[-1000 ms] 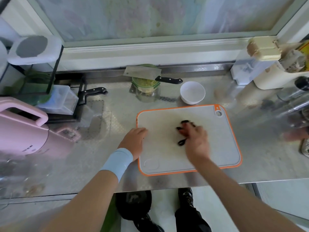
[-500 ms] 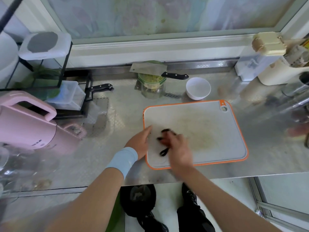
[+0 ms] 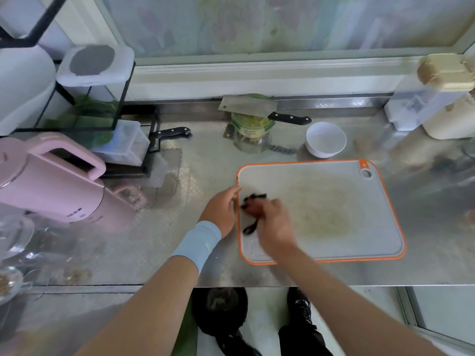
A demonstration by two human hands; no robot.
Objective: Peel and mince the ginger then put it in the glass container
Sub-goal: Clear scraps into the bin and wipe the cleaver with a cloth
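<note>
Gripping a dark rag (image 3: pixel 253 201), the right hand's fingers (image 3: pixel 267 208) are pressed onto the orange-rimmed cutting board (image 3: pixel 334 201). The board's left edge is touched by the left hand (image 3: pixel 222 208), fingers loosely extended. Minced ginger is held in the glass container (image 3: pixel 250 129) beyond, a cleaver (image 3: pixel 248 107) laid across its top.

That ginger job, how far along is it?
Mostly done, it seems: the glass container holds yellowish mince, with the cleaver resting across it. The right hand holds something dark on the cutting board; the left hand is at its edge. Likely only cleanup remains.
</note>
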